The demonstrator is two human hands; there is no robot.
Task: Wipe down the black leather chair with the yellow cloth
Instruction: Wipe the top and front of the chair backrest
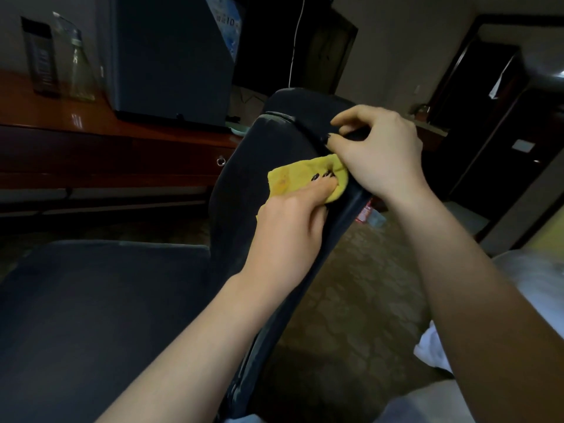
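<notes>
The black leather chair [244, 166] fills the lower left, its backrest rising toward the middle of the head view and its seat spreading out below. My left hand [290, 227] presses the yellow cloth [293, 175] flat against the inner face of the backrest, fingers on top of the cloth. My right hand [378, 148] grips the upper edge of the backrest just right of the cloth, thumb and fingers wrapped around the rim. Part of the cloth is hidden under my left palm.
A reddish wooden desk [91, 129] runs along the left, carrying a dark box-like unit [174, 56] and a clear bottle [77, 59]. Patterned carpet [351, 285] lies to the right of the chair. White fabric [433, 349] sits at the lower right, a dark doorway [494, 96] beyond.
</notes>
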